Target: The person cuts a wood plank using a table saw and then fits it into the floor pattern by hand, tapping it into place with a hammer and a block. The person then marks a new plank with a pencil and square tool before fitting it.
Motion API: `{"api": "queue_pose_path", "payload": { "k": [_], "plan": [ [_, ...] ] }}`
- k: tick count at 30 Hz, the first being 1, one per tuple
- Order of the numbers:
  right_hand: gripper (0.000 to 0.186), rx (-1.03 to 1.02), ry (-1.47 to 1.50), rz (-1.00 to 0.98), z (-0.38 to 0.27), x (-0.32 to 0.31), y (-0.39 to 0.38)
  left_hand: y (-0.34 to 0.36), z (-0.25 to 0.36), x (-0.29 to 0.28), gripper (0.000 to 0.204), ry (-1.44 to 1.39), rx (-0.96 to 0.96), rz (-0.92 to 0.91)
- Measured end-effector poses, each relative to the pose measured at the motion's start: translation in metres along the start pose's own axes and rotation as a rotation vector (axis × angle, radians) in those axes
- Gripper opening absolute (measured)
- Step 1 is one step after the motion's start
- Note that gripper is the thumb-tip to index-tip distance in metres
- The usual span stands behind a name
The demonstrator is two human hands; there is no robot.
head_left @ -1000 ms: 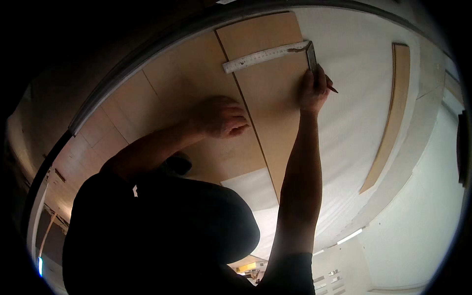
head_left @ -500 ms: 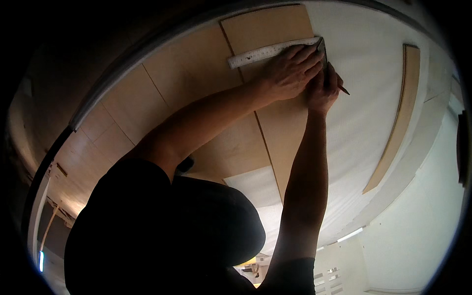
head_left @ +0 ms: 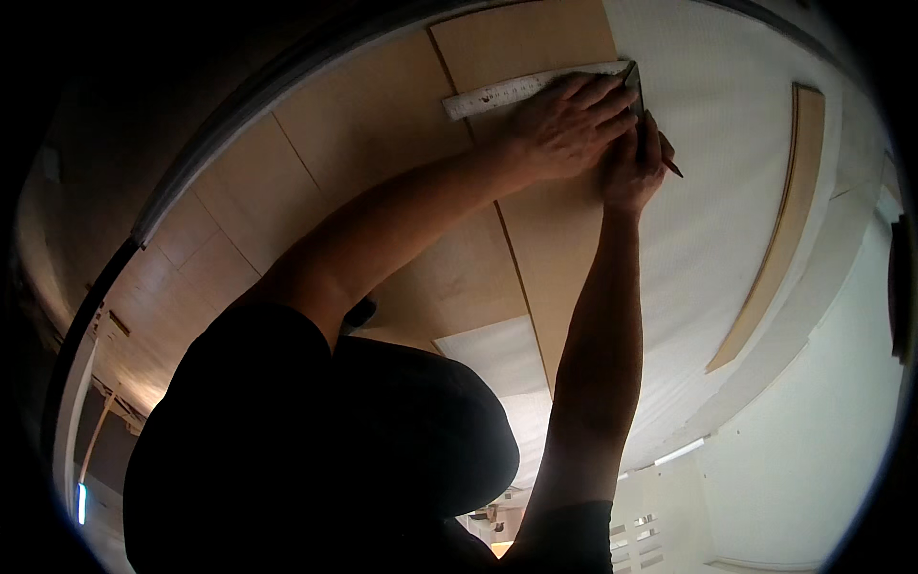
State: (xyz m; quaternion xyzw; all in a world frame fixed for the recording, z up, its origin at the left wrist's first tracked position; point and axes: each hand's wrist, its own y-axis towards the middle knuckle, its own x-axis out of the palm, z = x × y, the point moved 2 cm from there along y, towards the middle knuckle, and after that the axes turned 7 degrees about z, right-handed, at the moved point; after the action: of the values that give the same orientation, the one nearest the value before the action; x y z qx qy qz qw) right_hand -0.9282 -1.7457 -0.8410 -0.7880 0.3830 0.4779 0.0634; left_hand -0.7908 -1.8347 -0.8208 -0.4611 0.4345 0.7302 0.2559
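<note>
My left hand [head_left: 574, 124] lies flat with spread fingers on a try square. The square's pale graduated blade [head_left: 490, 96] runs across a light wood floor plank [head_left: 521, 43], and its dark stock [head_left: 632, 75] sits along the plank's right edge. Just to the right, my right hand [head_left: 631, 175] is closed around a reddish-brown pencil [head_left: 674, 168], whose one end sticks out to the right. The fingertips of that hand are close to the stock, and the pencil's other end is hidden among them.
Laid wood flooring [head_left: 373, 105] covers the left side, with a dark seam beside the plank. White underlay sheet [head_left: 717, 143] spreads to the right, bearing a narrow wood strip [head_left: 779, 234] near the pale wall. A dark curved edge [head_left: 191, 182] borders the far left. My knee [head_left: 430, 411] is below.
Both hands and the try square appear slightly higher and farther right, along with a small shift of the whole view. The grip on the pencil stays the same.
</note>
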Motion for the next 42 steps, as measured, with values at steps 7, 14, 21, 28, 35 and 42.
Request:
{"api": "queue_pose_path", "payload": {
  "k": [7,14,21,28,35,42],
  "plan": [
    [0.033,-0.056,-0.074,0.015,-0.003,0.0,0.001,0.003,0.0,-0.005,0.046,-0.035,-0.01,0.001],
    [0.04,0.051,-0.044,-0.004,-0.01,-0.002,0.002,0.014,-0.002,0.002,0.049,-0.026,0.031,-0.06],
    [0.04,0.006,-0.007,-0.004,-0.003,-0.002,0.002,0.013,-0.011,0.001,0.059,-0.057,0.084,-0.113],
    [0.063,0.496,0.419,0.147,-0.013,-0.023,0.007,0.01,-0.014,-0.005,0.058,-0.084,0.051,-0.055],
    [0.026,0.359,0.779,-0.259,-0.099,-0.05,0.05,0.009,-0.015,-0.002,0.049,-0.25,0.035,-0.051],
    [0.037,0.208,0.625,-0.783,-0.173,-0.01,0.029,-0.008,-0.005,0.056,0.055,-2.619,-0.831,-0.172]
  ]
}}
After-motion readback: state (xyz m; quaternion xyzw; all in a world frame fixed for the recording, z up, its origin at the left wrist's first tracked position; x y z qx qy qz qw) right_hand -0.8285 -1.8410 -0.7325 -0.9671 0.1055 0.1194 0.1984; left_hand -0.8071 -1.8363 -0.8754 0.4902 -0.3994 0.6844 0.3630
